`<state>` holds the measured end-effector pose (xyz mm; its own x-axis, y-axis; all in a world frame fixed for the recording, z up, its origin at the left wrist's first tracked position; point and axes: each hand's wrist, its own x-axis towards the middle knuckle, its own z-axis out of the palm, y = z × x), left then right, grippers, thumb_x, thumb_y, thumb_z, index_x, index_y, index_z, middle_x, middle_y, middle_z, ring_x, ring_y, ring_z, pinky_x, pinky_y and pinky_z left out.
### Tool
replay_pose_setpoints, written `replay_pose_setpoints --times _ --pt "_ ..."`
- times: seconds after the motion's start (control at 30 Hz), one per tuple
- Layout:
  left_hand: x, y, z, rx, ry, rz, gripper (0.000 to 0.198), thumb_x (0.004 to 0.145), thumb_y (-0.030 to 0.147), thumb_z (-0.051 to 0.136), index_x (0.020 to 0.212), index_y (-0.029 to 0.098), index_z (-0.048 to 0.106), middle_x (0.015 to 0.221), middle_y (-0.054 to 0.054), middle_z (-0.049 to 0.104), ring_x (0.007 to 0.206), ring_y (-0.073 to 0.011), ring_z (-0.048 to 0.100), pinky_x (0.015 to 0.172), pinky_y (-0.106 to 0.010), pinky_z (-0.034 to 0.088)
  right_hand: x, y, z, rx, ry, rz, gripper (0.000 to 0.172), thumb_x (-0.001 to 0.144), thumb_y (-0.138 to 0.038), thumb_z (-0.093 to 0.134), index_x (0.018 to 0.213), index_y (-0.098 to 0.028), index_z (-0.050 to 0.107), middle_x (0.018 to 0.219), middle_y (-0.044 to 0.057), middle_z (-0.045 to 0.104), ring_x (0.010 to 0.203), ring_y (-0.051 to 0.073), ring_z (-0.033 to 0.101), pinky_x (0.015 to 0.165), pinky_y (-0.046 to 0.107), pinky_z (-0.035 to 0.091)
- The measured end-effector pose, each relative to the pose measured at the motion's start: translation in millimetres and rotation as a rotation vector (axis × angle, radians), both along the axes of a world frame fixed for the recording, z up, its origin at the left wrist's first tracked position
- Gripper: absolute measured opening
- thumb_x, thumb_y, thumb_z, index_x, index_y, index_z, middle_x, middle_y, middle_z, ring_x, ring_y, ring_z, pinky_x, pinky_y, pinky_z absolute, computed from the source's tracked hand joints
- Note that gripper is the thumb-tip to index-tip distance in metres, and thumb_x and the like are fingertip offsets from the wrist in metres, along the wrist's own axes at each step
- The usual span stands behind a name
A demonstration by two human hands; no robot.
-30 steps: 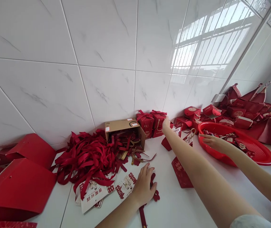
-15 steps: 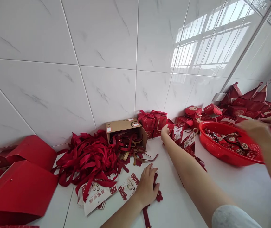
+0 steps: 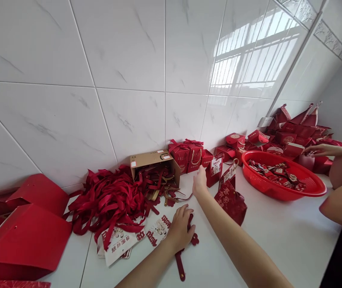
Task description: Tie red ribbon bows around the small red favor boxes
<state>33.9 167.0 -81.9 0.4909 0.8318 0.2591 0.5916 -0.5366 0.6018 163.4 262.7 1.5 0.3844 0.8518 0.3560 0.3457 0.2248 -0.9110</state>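
My left hand (image 3: 181,229) rests on the white tabletop, fingers apart. It lies over a dark red strap (image 3: 180,266) with a flower-shaped end, which is partly hidden under the palm. A printed white card (image 3: 159,231) lies just left of that hand. My right hand (image 3: 200,182) is further out, in front of small red gift boxes (image 3: 179,157) with bows and beside a red box with a white label (image 3: 216,168). The back of the hand and wrist hide most of its fingers. Right of my right forearm sits a dark red bag (image 3: 232,203).
A heap of red ribbons (image 3: 107,200) and a tipped cardboard box (image 3: 149,157) of straps lie at left. Large red boxes (image 3: 23,240) stand far left. At right are a red plastic basket (image 3: 285,192) of small packets, more red boxes (image 3: 299,130) and another person's arm (image 3: 339,164).
My right hand has drawn back left and nearer from the red boxes, and the dark red bag shows more fully. The other person's hand has moved off the basket. My left hand stays over the strap.
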Motion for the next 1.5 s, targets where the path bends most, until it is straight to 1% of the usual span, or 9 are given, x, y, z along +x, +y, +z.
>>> replay_pose_setpoints --times 0.17,0.3,0.47,0.6,0.7,0.87,1.07,1.3,1.5 --pt "-5.0 3.4 12.8 0.113 -0.042 0.082 0.021 0.079 0.016 0.063 0.099 0.020 0.064 0.118 -0.012 0.064 0.116 -0.0324 0.055 0.101 -0.055 0.042 25.8 -157.0 -10.0 0.158 -0.090 -0.063 0.070 0.092 -0.046 0.052 0.152 -0.028 0.022 0.158 0.009 0.027 0.146 0.027 0.027 0.113 0.047 0.034" --pt "-14.6 7.9 36.1 0.170 -0.170 0.154 0.007 0.082 0.022 0.060 0.086 0.022 0.066 0.100 -0.008 0.069 0.102 -0.0294 0.060 0.098 -0.051 0.041 83.7 -214.3 -33.0 0.159 -0.289 -0.420 0.084 0.080 -0.050 0.064 0.148 -0.017 0.027 0.154 0.020 0.025 0.145 0.036 0.022 0.114 0.058 0.025" --pt "-31.8 1.7 69.7 0.181 -0.437 0.316 0.030 0.094 0.040 0.041 0.084 0.020 0.062 0.083 -0.006 0.065 0.082 -0.0207 0.061 0.077 -0.033 0.047 124.5 -192.2 -50.8 -0.185 -0.217 -0.365 0.098 0.069 -0.057 0.068 0.144 -0.008 0.031 0.151 0.026 0.027 0.142 0.039 0.026 0.111 0.054 0.032" --pt "-49.8 -11.5 84.4 0.104 -0.569 0.381 0.041 0.096 0.047 0.033 0.078 0.020 0.057 0.059 0.002 0.048 0.054 -0.0139 0.048 0.051 -0.024 0.038 124.9 -170.4 -50.5 -0.270 -0.223 -0.223 0.060 0.076 -0.050 0.063 0.124 -0.015 0.056 0.122 0.018 0.062 0.112 0.035 0.060 0.091 0.046 0.050" --pt "-66.2 -24.9 86.8 0.053 -0.599 0.401 0.037 0.094 0.049 0.037 0.081 0.020 0.056 0.056 0.004 0.043 0.049 -0.0122 0.044 0.047 -0.022 0.036 113.3 -159.5 -49.7 -0.296 -0.243 -0.118 0.041 0.079 -0.042 0.062 0.113 -0.019 0.063 0.107 0.013 0.069 0.098 0.033 0.065 0.081 0.042 0.051" --pt "-84.1 -78.1 72.2 0.021 -0.517 0.392 0.034 0.095 0.046 0.037 0.083 0.020 0.054 0.061 0.003 0.047 0.054 -0.0132 0.048 0.051 -0.024 0.040 82.3 -119.3 -48.9 -0.278 -0.238 0.051 0.037 0.081 -0.034 0.069 0.115 -0.021 0.063 0.108 0.010 0.070 0.099 0.029 0.066 0.084 0.041 0.052" --pt "-76.6 -145.3 37.5 -0.036 -0.197 0.088 0.017 0.088 0.032 0.053 0.091 0.022 0.066 0.069 0.000 0.063 0.059 -0.0141 0.057 0.058 -0.025 0.046 59.0 -54.5 -51.6 -0.282 -0.179 0.007 0.034 0.095 -0.033 0.059 0.124 -0.017 0.056 0.125 0.009 0.060 0.105 0.023 0.063 0.089 0.044 0.054" --pt "-76.6 -141.2 32.5 -0.036 -0.016 0.008 0.024 0.090 0.024 0.045 0.104 0.022 0.065 0.084 -0.004 0.069 0.072 -0.0158 0.063 0.064 -0.024 0.051 42.8 -38.3 -65.2 -0.180 -0.138 -0.020 0.035 0.095 -0.034 0.059 0.126 -0.018 0.056 0.127 0.010 0.058 0.108 0.024 0.061 0.090 0.046 0.053" --pt "-79.1 -140.1 29.1 -0.069 0.014 0.021 0.023 0.091 0.024 0.045 0.101 0.022 0.065 0.085 -0.004 0.068 0.074 -0.0155 0.064 0.065 -0.024 0.051 50.1 -66.6 -68.2 -0.146 -0.180 0.078 0.050 0.092 -0.039 0.056 0.137 -0.018 0.047 0.133 0.013 0.058 0.121 0.028 0.055 0.101 0.044 0.045"
